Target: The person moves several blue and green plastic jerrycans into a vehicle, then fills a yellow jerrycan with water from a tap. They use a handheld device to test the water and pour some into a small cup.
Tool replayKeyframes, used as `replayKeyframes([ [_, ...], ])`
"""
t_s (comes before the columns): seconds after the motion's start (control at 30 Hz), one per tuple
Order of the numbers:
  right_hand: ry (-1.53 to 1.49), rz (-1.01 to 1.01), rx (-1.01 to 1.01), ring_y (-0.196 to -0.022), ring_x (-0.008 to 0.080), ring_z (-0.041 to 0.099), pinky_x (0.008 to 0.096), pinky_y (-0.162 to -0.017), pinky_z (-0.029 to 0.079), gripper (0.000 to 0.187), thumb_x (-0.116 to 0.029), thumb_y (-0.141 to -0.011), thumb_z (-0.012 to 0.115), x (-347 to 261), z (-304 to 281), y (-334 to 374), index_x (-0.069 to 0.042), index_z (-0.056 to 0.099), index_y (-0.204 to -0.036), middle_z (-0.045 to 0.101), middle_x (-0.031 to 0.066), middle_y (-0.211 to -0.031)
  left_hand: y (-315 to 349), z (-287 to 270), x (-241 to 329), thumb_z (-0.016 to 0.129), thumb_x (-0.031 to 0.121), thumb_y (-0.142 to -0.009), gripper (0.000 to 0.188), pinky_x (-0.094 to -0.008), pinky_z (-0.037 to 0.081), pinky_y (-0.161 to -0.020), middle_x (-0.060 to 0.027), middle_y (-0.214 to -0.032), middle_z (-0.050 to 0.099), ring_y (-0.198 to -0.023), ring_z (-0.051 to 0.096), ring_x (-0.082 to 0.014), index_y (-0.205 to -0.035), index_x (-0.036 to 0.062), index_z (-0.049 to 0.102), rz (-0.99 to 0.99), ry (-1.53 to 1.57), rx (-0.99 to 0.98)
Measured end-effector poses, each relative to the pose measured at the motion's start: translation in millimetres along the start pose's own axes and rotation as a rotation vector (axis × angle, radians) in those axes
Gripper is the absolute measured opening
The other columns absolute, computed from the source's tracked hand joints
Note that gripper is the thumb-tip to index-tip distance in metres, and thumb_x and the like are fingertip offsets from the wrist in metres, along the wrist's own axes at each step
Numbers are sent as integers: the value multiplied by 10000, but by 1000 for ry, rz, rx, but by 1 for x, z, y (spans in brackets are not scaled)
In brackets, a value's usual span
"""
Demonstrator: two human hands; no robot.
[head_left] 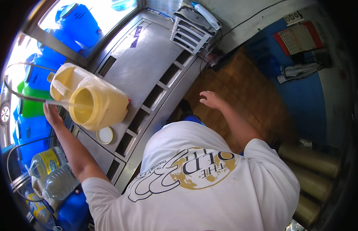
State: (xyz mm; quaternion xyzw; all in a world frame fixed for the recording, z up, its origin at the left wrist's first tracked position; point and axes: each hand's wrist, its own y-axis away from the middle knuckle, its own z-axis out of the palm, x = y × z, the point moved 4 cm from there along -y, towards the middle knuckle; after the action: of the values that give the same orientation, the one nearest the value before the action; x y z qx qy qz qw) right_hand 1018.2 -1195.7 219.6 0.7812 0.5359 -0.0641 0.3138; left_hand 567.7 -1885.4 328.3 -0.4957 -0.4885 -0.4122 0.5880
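Note:
A cream-yellow water container (109, 102) stands on the metal counter, its wide round mouth uncovered. A moulded handle, a small cap and a red fitting show on it. My left hand (53, 115) is beside the mouth, with its fingers closed around a thin hose (27, 96). From the hose a pale, blurred streak, which looks like water, runs into the mouth. A round lid (105, 135) lies on the counter near the container, its white inner side up. My right hand (211, 99) hangs over the brown floor, fingers loosely bent and apart, holding nothing.
Slotted openings run along the edge of the steel counter (152, 46). A white plastic rack (189, 35) stands at its far end. Blue containers (81, 25) sit beyond the window frame. Clear plastic bottles (61, 181) are at lower left, and metal cylinders (311, 163) at lower right.

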Motion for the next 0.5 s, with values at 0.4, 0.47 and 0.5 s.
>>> replayKeyframes([
  [0.4,-1124,263,552,-760,164,637,300,-655,508,212,-230,-962,563,173,-134,-204,-64,670,-1039,690,61,-876,584,12,-107,617,343,-960,208,-277,347,-435,31,-658,528,-509,470,-102,-861,163,587,-1184,-319,-373],
  [0.47,-1243,305,470,-737,140,609,296,-592,479,210,-249,-996,499,178,-156,-234,-94,624,-1063,674,32,-930,620,46,-85,642,329,-945,186,-262,348,-435,40,-672,538,-518,480,-93,-882,161,594,-1367,-190,-317],
  [0.5,-1225,347,404,-734,153,612,301,-593,479,210,-249,-1001,476,179,-162,-247,-98,616,-1045,675,39,-920,622,61,-80,650,326,-941,182,-257,351,-440,42,-679,541,-523,483,-90,-894,158,597,-1373,-234,-291],
])
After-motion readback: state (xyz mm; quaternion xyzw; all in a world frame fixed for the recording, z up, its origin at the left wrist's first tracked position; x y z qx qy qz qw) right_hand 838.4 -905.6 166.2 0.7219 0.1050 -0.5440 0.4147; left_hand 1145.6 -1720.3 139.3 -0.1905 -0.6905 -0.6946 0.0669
